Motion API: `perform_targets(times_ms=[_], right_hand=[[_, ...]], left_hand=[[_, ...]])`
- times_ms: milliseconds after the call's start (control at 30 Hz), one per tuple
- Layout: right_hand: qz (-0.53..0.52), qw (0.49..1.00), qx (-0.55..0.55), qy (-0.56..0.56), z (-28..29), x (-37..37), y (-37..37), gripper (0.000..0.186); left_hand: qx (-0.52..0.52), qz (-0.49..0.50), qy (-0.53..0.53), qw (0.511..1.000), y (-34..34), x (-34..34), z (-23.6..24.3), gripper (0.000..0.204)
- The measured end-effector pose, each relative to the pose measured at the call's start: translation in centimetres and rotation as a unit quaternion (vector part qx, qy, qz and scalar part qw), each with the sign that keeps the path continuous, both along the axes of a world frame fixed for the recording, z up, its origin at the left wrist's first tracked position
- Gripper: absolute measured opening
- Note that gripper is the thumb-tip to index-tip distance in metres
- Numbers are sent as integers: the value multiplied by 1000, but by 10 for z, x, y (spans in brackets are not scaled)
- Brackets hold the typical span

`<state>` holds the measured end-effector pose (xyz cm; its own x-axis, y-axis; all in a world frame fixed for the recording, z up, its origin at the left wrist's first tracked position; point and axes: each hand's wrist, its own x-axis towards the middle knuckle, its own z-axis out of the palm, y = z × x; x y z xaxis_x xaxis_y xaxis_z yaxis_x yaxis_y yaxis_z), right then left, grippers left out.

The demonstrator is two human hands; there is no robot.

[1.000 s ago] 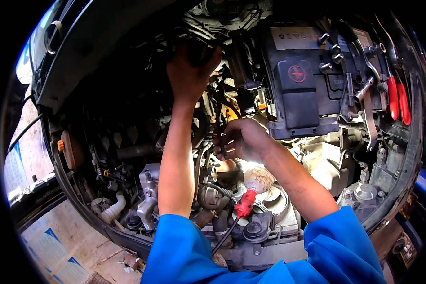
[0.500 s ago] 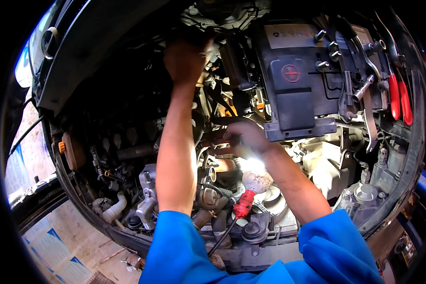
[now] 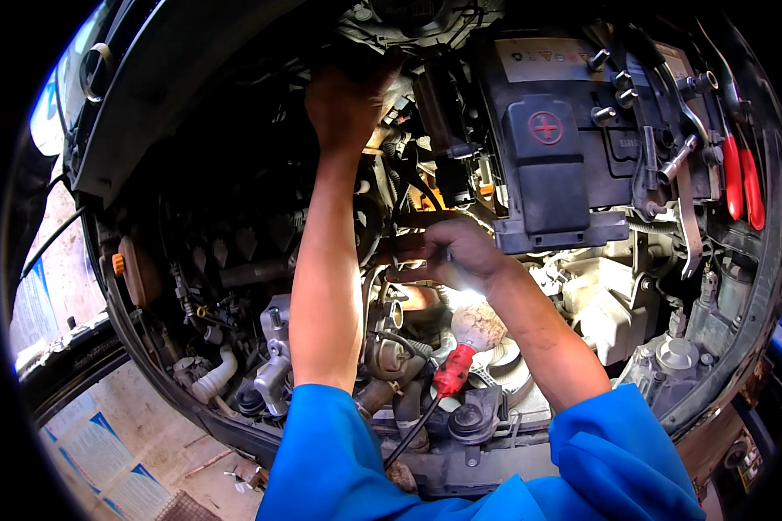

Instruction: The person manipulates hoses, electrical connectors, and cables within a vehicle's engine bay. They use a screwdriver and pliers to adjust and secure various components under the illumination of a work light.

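Note:
My left hand [image 3: 347, 108] reaches deep into the far part of the engine bay, beside the battery's left side. Its fingers are lost in shadow, so what they touch is hidden. My right hand [image 3: 462, 252] is lower and nearer, just left of the battery's front corner. Its fingers stretch left, apart, among dark hoses and a thin black cable [image 3: 397, 234]; I cannot make out any object in them. Right below that hand a lit work lamp [image 3: 478, 325] with a red handle [image 3: 453, 372] rests among the engine parts, its cord running down toward me.
The black battery [image 3: 543, 187] carries sockets [image 3: 603, 115], a ratchet wrench [image 3: 679, 161] and other tools. Red-handled pliers [image 3: 743, 182] lie at its right. A pale ribbed hose [image 3: 215, 375] and a brown reservoir with orange cap [image 3: 135, 273] are on the left.
The view has shifted slightly, so the battery and lamp sit a little farther right. Both hands keep nearly the same places; the right one has turned slightly, showing more of its back.

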<state>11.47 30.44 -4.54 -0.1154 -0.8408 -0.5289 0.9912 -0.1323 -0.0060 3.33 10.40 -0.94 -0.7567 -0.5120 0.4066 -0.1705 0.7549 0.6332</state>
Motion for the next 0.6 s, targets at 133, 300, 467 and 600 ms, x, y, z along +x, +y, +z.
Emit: perform_targets(times_ms=[133, 300, 467, 600], right_hand=[[-2, 1000, -26, 7, -13, 1, 3, 18], [7, 998, -61, -1, 0, -6, 3, 12], [20, 999, -43, 11, 1, -3, 2, 16], [11, 997, -80, 11, -8, -3, 6, 19]], left_hand=[[15, -6, -12, 1000, 1, 0, 2, 48], [12, -14, -16, 1000, 3, 2, 4, 49], [22, -26, -4, 999, 1, 2, 2, 45], [25, -34, 7, 999, 5, 3, 3, 42]])
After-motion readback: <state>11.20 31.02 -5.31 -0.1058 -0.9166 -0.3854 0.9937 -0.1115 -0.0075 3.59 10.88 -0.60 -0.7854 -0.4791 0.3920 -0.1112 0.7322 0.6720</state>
